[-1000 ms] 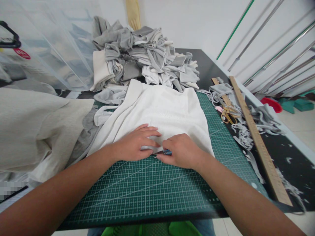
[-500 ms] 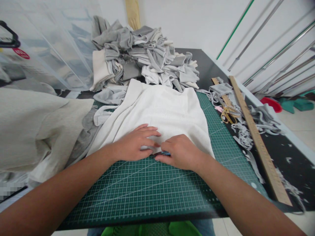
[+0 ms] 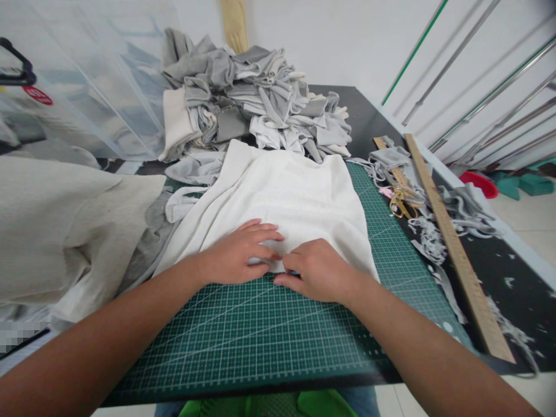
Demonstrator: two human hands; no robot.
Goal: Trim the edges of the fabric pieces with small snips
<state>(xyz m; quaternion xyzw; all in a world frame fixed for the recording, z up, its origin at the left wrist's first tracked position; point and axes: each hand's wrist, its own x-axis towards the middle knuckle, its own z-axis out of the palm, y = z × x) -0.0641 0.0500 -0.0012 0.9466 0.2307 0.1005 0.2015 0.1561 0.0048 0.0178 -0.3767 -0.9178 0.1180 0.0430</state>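
The left hand (image 3: 237, 255) lies flat with fingers spread, pressing down the near edge of a white cloth (image 3: 286, 202) and holding nothing. The right hand (image 3: 319, 269) is curled just beside it, fingertips to the same edge, closed round a small blue tool (image 3: 294, 272) of which only a sliver shows; what kind of tool it is I cannot tell. The cloth is spread on the green mat (image 3: 269, 330), its near hem under both hands and its far end reaching toward the grey pile (image 3: 256, 98) at the back of the counter (image 3: 521, 301). It looks soft, light and limp, likely to wrinkle or creep if pushed, so it handles best pinned flat with an open palm close to the working edge, or pinched at a hem or corner to lift. To the left, beige fabric (image 3: 56, 226) drapes over the mat's side, with clear plastic sheeting (image 3: 87, 87) behind it. To the right, well apart from the hands, lie gold scissors (image 3: 402, 202), grey scraps (image 3: 460, 208) and a long wooden ruler (image 3: 456, 249).
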